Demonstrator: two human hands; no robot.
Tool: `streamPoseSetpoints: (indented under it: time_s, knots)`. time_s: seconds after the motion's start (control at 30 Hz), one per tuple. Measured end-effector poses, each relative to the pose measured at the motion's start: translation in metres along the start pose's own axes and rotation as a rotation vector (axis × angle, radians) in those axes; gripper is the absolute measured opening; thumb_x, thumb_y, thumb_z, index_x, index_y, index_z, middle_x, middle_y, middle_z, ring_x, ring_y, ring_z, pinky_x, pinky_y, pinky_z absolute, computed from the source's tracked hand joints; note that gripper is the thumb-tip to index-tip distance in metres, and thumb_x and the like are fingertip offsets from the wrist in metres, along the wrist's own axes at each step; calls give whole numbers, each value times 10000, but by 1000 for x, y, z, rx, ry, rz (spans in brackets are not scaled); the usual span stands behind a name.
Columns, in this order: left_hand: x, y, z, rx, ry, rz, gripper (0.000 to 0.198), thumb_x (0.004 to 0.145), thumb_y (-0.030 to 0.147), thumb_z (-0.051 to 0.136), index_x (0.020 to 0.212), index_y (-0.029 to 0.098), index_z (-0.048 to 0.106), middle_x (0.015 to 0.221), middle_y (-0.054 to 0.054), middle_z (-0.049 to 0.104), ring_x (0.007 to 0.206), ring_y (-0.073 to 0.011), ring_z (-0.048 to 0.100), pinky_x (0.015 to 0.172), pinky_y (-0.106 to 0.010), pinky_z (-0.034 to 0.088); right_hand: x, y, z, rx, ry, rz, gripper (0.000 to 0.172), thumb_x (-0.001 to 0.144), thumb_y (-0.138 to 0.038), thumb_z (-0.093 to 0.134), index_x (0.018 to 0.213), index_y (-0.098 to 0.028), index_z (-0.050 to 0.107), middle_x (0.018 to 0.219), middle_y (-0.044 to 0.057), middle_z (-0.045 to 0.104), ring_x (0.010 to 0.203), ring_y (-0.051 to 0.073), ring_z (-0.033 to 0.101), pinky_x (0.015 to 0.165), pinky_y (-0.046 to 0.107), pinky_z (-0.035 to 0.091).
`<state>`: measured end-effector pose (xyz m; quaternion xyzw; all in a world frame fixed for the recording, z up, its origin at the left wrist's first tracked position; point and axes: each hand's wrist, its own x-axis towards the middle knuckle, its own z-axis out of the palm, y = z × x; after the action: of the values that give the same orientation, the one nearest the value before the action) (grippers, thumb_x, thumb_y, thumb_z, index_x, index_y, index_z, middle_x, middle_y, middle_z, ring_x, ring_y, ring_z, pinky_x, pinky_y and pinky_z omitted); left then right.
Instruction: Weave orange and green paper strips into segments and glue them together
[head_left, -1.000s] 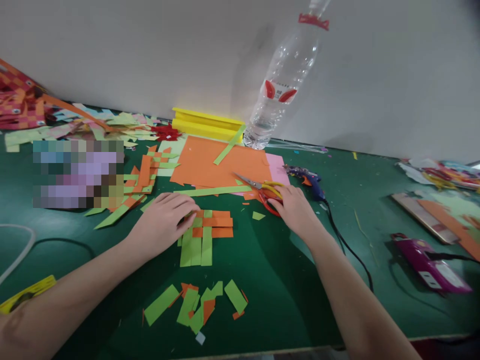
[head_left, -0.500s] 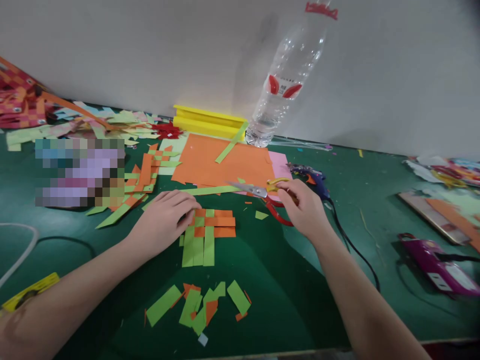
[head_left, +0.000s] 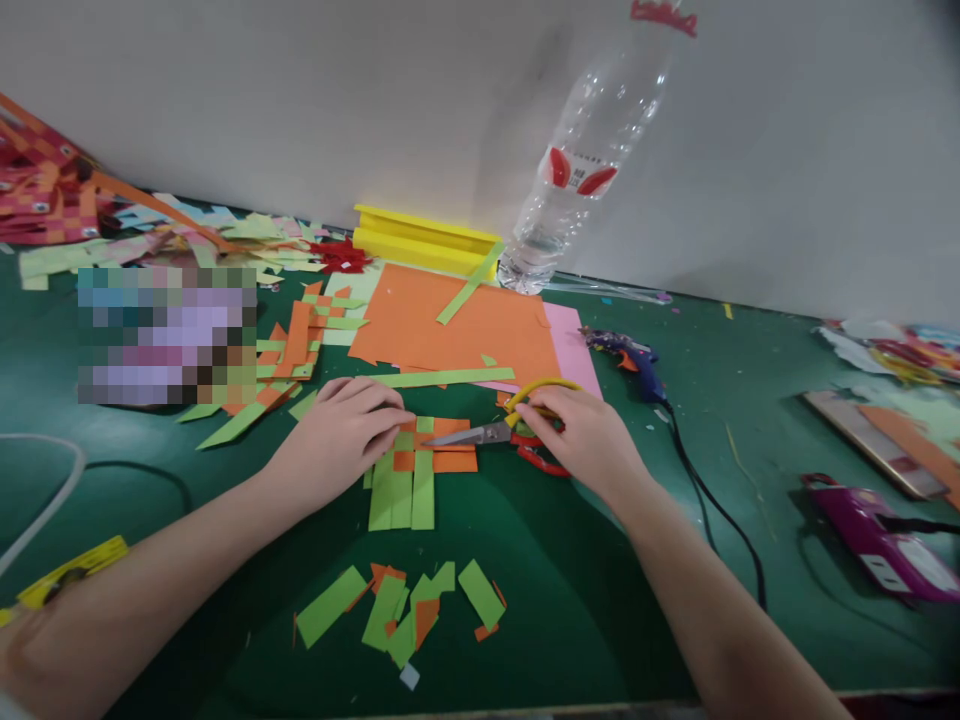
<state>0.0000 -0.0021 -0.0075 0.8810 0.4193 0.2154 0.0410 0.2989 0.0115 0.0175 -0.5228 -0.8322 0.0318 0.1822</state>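
A woven piece of orange and green paper strips (head_left: 442, 457) lies flat in front of me. My left hand (head_left: 339, 436) is closed at its upper left edge, with curled fingertips on the paper; they hide that corner. My right hand (head_left: 581, 432) grips the scissors (head_left: 474, 436), which have one yellow and one red handle. The blades look closed or nearly so. They point left, and their tips lie over the woven part. A loose green paper strip (head_left: 450, 378) lies just beyond the weave. Cut green and orange paper scraps (head_left: 386, 610) are scattered nearer to me.
Behind are orange paper sheets (head_left: 457, 330), a yellow folded strip (head_left: 427, 245) and a plastic bottle (head_left: 577, 180) by the wall. A corded glue gun (head_left: 637, 362) lies to the right, with a phone (head_left: 874, 440) and a purple device (head_left: 881, 535) farther right. Another woven piece (head_left: 298, 340) lies left.
My right hand has brought the scissors left and toward me, from beyond the weave to over it. The blades were slightly higher up before. My left hand stays at the paper.
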Motion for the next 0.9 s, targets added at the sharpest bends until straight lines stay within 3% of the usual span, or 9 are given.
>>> streamPoseSetpoints:
  time_s: [0.23, 0.43, 0.63, 0.9]
  knots:
    - [0, -1, 1, 2, -47, -13, 263, 970, 215, 403, 1019, 218, 662, 1037, -40, 667, 1015, -222, 587, 901, -415, 390, 3, 6, -1, -2, -84, 65, 289, 936, -371, 484, 733, -205, 606, 795, 42, 693, 695, 182, 613, 601, 302, 437]
    - [0, -1, 2, 12, -62, -16, 261, 977, 234, 391, 1026, 223, 648, 1047, -46, 661, 1032, -219, 573, 918, -414, 387, 3, 18, -8, 24, -68, 33, 283, 934, -369, 479, 758, -208, 629, 886, 46, 717, 749, 183, 640, 643, 298, 455]
    - [0, -1, 2, 11, -50, -9, 263, 978, 230, 388, 1025, 211, 647, 1040, -48, 658, 1026, -221, 567, 913, -421, 393, 1, 29, -13, -75, 24, 55, 252, 914, -365, 495, 751, -210, 608, 777, 32, 692, 658, 173, 605, 583, 286, 410]
    - [1, 1, 1, 15, -48, -10, 265, 964, 204, 387, 1004, 213, 649, 1022, -51, 660, 1016, -226, 576, 911, -425, 397, 0, 5, -8, -69, 49, 37, 279, 962, -376, 418, 819, -204, 583, 805, 44, 686, 729, 203, 618, 621, 309, 420]
